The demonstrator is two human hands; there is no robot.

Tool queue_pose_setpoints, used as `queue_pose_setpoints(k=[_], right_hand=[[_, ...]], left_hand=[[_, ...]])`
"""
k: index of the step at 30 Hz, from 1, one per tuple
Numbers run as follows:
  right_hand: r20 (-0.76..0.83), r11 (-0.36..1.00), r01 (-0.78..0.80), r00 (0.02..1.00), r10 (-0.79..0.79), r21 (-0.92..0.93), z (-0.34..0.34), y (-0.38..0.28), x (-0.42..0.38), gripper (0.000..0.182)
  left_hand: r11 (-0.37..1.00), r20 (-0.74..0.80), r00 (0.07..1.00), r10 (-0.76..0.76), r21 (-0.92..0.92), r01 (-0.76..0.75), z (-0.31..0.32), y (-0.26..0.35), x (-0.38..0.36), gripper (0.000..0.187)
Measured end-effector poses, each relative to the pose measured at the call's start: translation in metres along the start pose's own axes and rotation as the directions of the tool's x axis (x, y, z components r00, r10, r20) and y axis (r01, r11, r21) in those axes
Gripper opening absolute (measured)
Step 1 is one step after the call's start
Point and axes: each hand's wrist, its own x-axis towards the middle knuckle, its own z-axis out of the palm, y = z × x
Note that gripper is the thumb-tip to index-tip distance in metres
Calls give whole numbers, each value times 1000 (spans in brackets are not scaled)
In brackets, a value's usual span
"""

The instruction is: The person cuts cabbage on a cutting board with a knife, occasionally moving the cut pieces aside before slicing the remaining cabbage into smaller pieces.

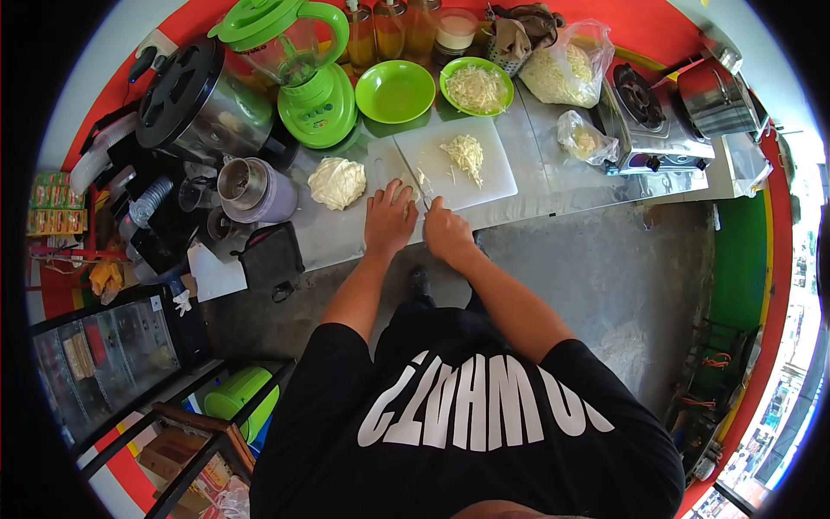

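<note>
A white cutting board (499, 181) lies on the metal counter, with a heap of shredded pale cabbage (464, 157) on its right half. My right hand (448, 230) grips a knife (407, 163) by its handle, the blade pointing away across the board. Left of the blade, my left hand (390, 218) rests at the board's near edge. Its bent fingers press on a pale cabbage piece, mostly hidden beneath them. Small shreds (423, 179) lie along the blade. A larger piece of cabbage (337, 182) sits on the counter left of the board.
Behind the board stand a green bowl (395, 92), a green plate of shreds (476, 87) and a green blender (317, 105). Bagged shreds (568, 73) and a gas stove (655, 117) are to the right. A lilac grinder-like appliance (261, 195) and a black pouch (270, 257) stand left.
</note>
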Motion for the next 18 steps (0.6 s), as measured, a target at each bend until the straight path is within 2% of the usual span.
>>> queue_pose_setpoints(k=[3,5,9,11,18], right_hand=[[29,999,30,999,-29,-12,-7,-5,-4,31],[37,1000,-25,999,25,3,0,-7,-12,30],[55,999,-40,998,42,-35,12,2,0,30],[18,1000,6,1000,-6,-19,3,-1,11,31],[44,999,23,999,-21,-46,2,0,-6,32]], left_hand=[[1000,-13,1000,-10,-2,10,0,1,1,32],[1000,-8,1000,-20,-15,20,-1,2,1,31],[1000,-31,999,-11,-27,10,-1,1,2,32],[1000,17,999,-30,-7,30,-2,1,2,33],[998,-21,999,-43,-49,42,-3,3,4,34]])
